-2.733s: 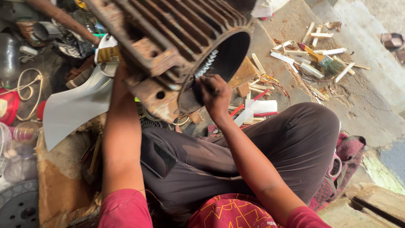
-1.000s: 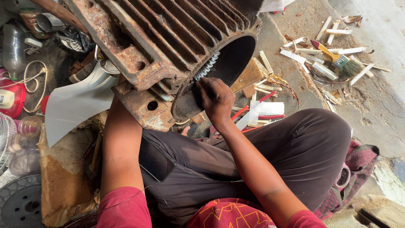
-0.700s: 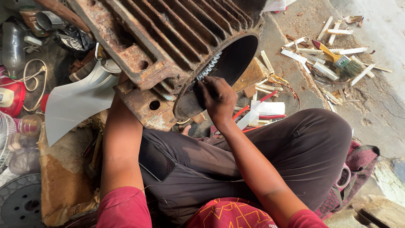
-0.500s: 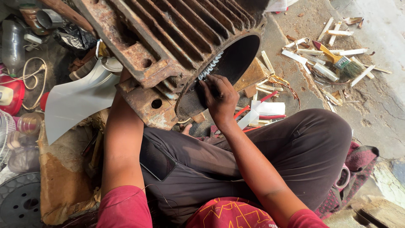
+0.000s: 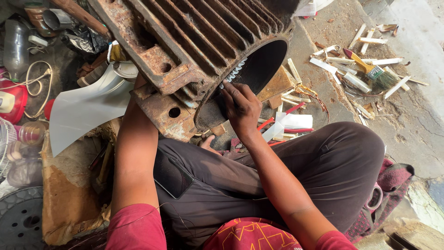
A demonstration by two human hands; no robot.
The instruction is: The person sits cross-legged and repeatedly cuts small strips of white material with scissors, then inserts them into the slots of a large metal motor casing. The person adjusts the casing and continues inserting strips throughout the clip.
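Head view, only one: person sits on the floor with a rusty finned motor housing tipped toward the lap, open bore facing near-right, so the rim is within easy reach. Right hand is at the bore's near edge, fingers pinched together against the white slot liners poking out along the rim; whether it grips a small tool or just the paper I cannot tell. Left hand is hidden behind the housing's mounting foot, forearm running up under it, seemingly propping the casing steady; how far that hand is open cannot be told. A bare toe shows just under the housing, between the legs. Dark trousers with a phone-shaped bulge in the left pocket; red shirt at the near edge. Far right on the floor: scattered white paper strips and a paintbrush, near but apart from the housing, likely offcuts and kit kept at arm's length. Just right of the bore, folded white paper with red sticks, touching the knee area. Left side: white fan blade leaning beside the housing, red object with pale cord, clear bottle, torn cardboard.
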